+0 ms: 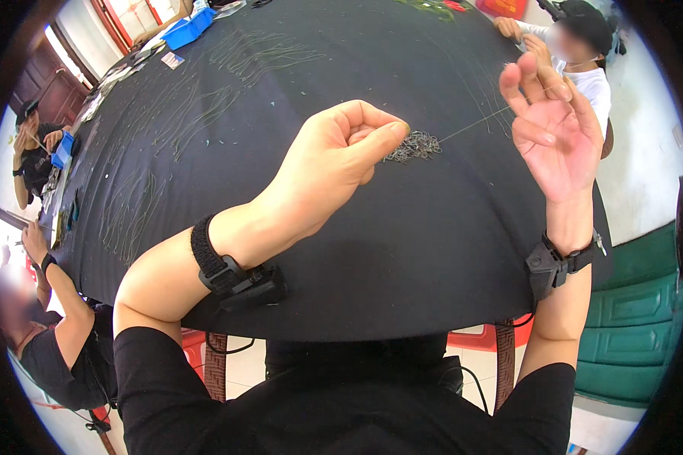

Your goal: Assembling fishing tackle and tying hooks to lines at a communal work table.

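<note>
My left hand is closed in a pinch, thumb against index finger, over the near side of a small pile of dark, thin, curved metal pieces. What sits between those fingertips is too small to make out. Raised to the right, my right hand shows its palm, with thumb and index finger together on a thin line and the other fingers loosely curled. The line slants from beside the pile up to the right hand. Its lower end is lost against the pile.
Black cloth covers the table. Loose strands of line lie spread on its far and left parts. A blue tray stands at the far left edge. Other people sit at the left and far right, hands raised.
</note>
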Action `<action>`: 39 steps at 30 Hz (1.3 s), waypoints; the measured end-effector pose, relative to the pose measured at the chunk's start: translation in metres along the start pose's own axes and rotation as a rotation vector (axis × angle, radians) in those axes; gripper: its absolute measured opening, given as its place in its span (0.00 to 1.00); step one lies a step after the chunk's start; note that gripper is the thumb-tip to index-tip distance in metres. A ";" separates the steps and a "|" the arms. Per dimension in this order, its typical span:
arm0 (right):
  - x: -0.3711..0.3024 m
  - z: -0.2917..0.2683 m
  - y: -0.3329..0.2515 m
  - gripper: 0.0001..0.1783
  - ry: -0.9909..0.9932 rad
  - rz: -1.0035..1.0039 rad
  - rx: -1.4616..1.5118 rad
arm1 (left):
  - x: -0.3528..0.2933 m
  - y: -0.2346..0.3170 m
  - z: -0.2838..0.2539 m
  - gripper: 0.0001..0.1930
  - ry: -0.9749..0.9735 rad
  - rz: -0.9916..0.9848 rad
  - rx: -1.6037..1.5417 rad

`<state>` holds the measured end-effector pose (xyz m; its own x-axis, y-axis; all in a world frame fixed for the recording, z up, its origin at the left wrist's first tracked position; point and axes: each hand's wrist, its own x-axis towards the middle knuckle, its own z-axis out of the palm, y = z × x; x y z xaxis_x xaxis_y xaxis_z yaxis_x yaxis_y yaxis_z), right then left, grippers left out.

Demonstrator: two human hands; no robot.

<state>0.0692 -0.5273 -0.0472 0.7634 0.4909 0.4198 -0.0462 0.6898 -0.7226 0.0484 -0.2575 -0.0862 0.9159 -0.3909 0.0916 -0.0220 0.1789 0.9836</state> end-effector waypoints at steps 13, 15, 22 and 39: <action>-0.006 -0.002 0.000 0.15 0.221 -0.095 -0.491 | 0.001 -0.004 0.002 0.08 -0.042 -0.112 0.111; -0.002 0.018 0.010 0.16 0.225 0.051 -0.812 | 0.000 -0.009 0.000 0.08 -0.044 -0.124 0.157; -0.001 0.025 0.025 0.11 0.241 0.176 -0.973 | 0.000 -0.007 0.000 0.08 -0.075 -0.114 0.198; -0.001 0.036 0.047 0.09 0.252 0.095 -1.387 | -0.001 -0.007 0.003 0.09 -0.101 -0.092 0.243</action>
<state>0.0436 -0.4757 -0.0621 0.8933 0.2963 0.3380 0.4459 -0.4890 -0.7497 0.0461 -0.2609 -0.0930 0.8741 -0.4858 0.0027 -0.0471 -0.0791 0.9958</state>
